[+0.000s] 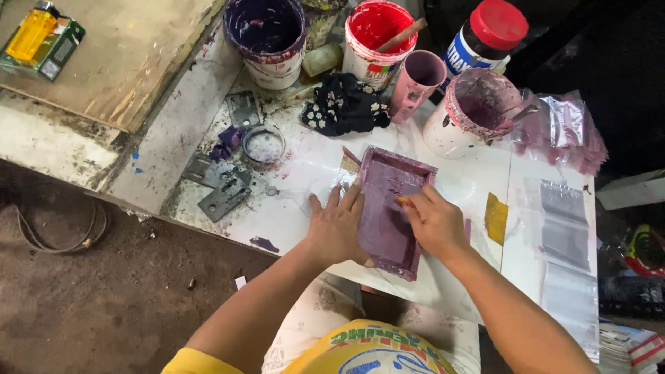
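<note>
- White worktop (478,183), smeared with paint, carries everything; its near edge runs across the person's lap, so the work sits close under both hands.
- Mauve-stained frame (391,211), a shallow rectangular screen with raised rims, lies flat on the worktop near its front edge. Its long axis runs from the person outward, tilted a little to the right; the far short end points toward the tubs, the near end toward the body.
- Tubs stand in a row at the back, within reach but clear of the frame: a purple tub (267,38), a red tub (377,41) with a stick in it, and a mauve tub (474,111) matching the frame's colour.
- Clear bags (564,228) lie flat to the right of the frame, more heaped behind them.
- Left hand (338,225) lies flat and spread on the frame's left rim, fingers forward, pressing rather than grasping, apparently to keep it from sliding.
- Right hand (435,221) rests inside the frame, its grip pinched shut on a small yellowish tool (402,199) whose shape I cannot tell.
- Dark cloth (346,104) lies bunched between tubs and frame.
</note>
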